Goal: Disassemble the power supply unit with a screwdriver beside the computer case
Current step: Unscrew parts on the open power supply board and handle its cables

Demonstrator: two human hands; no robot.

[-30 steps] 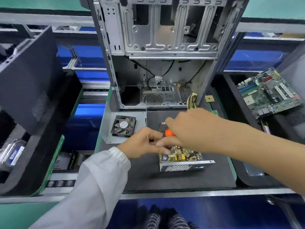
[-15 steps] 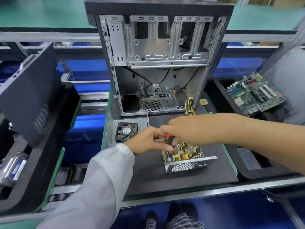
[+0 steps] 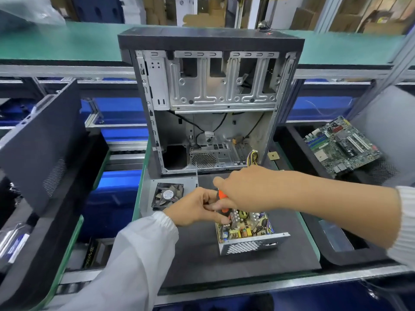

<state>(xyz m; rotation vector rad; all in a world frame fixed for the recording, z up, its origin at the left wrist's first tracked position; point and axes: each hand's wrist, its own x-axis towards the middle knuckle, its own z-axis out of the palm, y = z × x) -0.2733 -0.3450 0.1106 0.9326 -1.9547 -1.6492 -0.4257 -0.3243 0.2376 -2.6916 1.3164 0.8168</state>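
Your right hand point(image 3: 241, 189) is curled round the orange-handled screwdriver point(image 3: 222, 199) at frame centre, its tip down in the open power supply unit point(image 3: 248, 233) — that unit sits on the black mat point(image 3: 197, 254) just below centre, in front of the upright computer case point(image 3: 211, 102). Your left hand point(image 3: 195, 208) pinches the screwdriver's shaft at the unit's upper left corner — a loose fan point(image 3: 168, 195) lies left of it.

Power supply unit point(image 3: 247, 234) on mat point(image 3: 197, 254), before computer case point(image 3: 211, 104); fan point(image 3: 167, 196) left.
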